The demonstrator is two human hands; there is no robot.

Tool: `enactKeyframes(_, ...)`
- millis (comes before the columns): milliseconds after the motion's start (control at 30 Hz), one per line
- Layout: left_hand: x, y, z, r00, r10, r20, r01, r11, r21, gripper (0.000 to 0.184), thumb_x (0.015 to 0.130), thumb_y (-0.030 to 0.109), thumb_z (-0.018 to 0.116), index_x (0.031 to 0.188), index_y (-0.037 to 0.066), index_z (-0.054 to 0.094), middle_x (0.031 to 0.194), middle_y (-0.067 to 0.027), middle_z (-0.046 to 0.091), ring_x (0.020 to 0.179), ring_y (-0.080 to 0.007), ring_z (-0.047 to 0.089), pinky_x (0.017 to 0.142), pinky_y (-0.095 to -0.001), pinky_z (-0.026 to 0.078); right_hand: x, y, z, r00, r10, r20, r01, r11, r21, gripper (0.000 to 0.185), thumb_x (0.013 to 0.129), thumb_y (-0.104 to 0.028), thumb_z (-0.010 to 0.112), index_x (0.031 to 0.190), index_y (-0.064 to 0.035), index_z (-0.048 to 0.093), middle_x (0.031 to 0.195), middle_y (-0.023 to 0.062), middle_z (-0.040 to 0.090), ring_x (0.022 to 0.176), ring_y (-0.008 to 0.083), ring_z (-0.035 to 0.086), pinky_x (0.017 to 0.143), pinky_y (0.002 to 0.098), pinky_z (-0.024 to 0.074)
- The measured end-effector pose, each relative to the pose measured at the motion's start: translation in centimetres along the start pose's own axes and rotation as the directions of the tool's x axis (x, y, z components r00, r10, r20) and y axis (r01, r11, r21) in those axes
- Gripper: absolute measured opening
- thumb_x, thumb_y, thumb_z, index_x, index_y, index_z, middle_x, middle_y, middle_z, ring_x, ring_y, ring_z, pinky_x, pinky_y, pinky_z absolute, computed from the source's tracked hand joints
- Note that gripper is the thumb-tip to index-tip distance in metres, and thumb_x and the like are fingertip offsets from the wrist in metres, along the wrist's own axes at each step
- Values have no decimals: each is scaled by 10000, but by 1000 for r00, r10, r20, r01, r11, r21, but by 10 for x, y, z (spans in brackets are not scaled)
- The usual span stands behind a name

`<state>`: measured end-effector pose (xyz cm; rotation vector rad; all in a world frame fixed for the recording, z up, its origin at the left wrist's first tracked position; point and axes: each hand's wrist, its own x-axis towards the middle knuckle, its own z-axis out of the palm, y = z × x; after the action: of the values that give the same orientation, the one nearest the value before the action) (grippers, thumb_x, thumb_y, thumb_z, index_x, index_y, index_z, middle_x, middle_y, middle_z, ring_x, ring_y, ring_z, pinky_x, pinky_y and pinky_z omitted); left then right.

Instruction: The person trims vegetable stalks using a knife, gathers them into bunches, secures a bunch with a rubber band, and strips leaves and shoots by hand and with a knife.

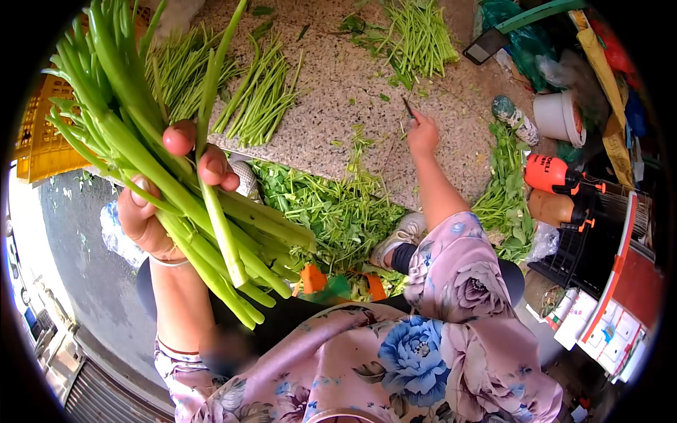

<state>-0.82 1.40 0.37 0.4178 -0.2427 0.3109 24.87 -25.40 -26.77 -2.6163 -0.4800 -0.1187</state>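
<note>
My left hand [166, 190] is wrapped round a thick bunch of green stalks [141, 134], raised close to the camera on the left, with the cut ends pointing down and right. My right hand [423, 134] is closed on a small knife [408, 108] over the speckled stone slab [338, 106]; its dark blade points up and left. Thinner cut stalks lie in piles on the slab, one [262, 102] beyond the held bunch and another [423, 39] at the far side.
Leafy trimmings [324, 211] are heaped on the ground below the slab, near a shoe [405, 233]. A yellow crate [53, 134] stands at the left. To the right are a white bucket [557, 118], a red spray bottle [546, 173] and a black basket [564, 257].
</note>
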Motion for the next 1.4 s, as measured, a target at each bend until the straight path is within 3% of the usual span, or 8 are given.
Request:
enactKeyframes(233, -3, 1, -4, 999, -4, -43, 6, 999, 46, 453, 788, 89, 537, 1190, -39, 376, 1060, -122, 479, 947, -324, 539, 874, -479, 477, -152, -77, -35, 442, -635, 634, 511, 759, 404, 298, 775, -49, 571, 993, -240, 639, 898, -8, 553, 933, 174, 519, 918, 325, 404)
enactKeyframes(333, -7, 2, -3, 998, 0, -70, 5, 997, 71, 469, 780, 88, 556, 1202, -15, 378, 1074, -123, 482, 942, -316, 542, 851, -469, 480, -117, -45, -35, 702, -616, 359, 521, 787, 331, 303, 742, -26, 581, 972, -208, 655, 875, 17, 571, 844, 204, 540, 779, 335, 453)
enactKeyframes(400, -8, -2, -1, 995, -7, -102, 13, 998, 59, 462, 783, 89, 545, 1200, -20, 378, 1077, -125, 480, 936, -312, 543, 849, -462, 484, -58, -25, -50, 975, -30, 220, -32, 961, 275, 213, 796, -44, 553, 955, -132, 666, 899, 85, 582, 822, 247, 552, 748, 340, 459)
enactKeyframes(533, -4, -9, -1, 997, -16, -80, 23, 996, 85, 441, 794, 99, 522, 1192, -32, 384, 1074, -128, 478, 926, -308, 539, 853, -451, 488, -5, 67, -51, 944, 330, 24, -326, 939, -110, 266, 793, -76, 550, 1027, -147, 653, 951, 106, 583, 885, 285, 552, 781, 366, 455)
enactKeyframes(800, 2, -13, -4, 996, -61, -65, 67, 993, 100, 501, 783, 119, 534, 1228, 3, 338, 1103, -92, 457, 928, -270, 516, 858, -427, 459, -160, -23, -62, 681, -629, 374, 516, 775, 364, 309, 766, -7, 543, 997, -182, 650, 870, 38, 576, 853, 201, 555, 737, 317, 483)
enactKeyframes(967, -2, -19, 1, 997, -69, -37, 72, 992, 100, 501, 784, 119, 527, 1231, 1, 334, 1106, -88, 457, 935, -270, 512, 864, -421, 450, -100, 69, -86, 980, 150, -128, -166, 978, -127, 231, 779, -27, 545, 973, -109, 639, 952, 96, 583, 857, 289, 533, 752, 368, 453)
enactKeyframes(1200, 6, -25, 8, 999, -35, 4, 34, 998, 59, 434, 803, 104, 524, 1192, -35, 392, 1075, -126, 475, 930, -307, 539, 859, -454, 492, -183, -36, -54, 822, -303, 482, 169, 939, 301, 238, 820, -79, 566, 1018, -189, 638, 891, 32, 579, 832, 179, 553, 685, 274, 469)
enactKeyframes(1400, 3, -19, 3, 998, -52, -32, 52, 998, 29, 428, 813, 91, 530, 1198, -33, 391, 1079, -130, 467, 958, -325, 534, 877, -475, 479, -10, -45, -12, 985, -132, 110, 115, 982, 149, 216, 816, -114, 552, 1003, -145, 657, 955, 76, 590, 834, 266, 568, 735, 363, 473)
